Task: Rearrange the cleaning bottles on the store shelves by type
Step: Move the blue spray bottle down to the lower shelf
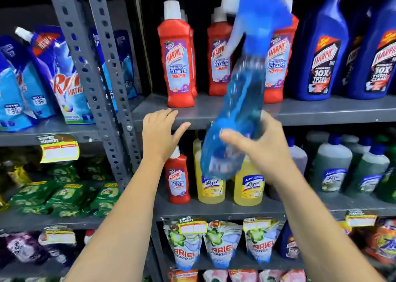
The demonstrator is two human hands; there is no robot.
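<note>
Right hand (264, 151) wrapped around the lower body of the blue spray bottle (237, 101), thumb across the front, fingers behind. Bottle is in the air, tilted, trigger head up and leaning right, blurred; it hangs in front of the upper shelf (321, 110) and hides part of the red Harpic row (180, 54).

Left hand (161, 131) empty, fingers spread flat, resting on the shelf edge just left of the bottle.

Upper shelf: red bottles left and centre, big blue Harpic bottles (323, 52) to the right. Lower shelf: one stray red bottle (177, 174) at the left, yellow Lizol bottles (248, 185) just beside it, green ones (334, 163) further right. No other spray bottle in view, so I cannot tell where this one belongs.

To do the step well, I judge: bring the bottle upright before setting it down, keep the trigger head clear of the red caps, and steady neighbours with the free hand.
</note>
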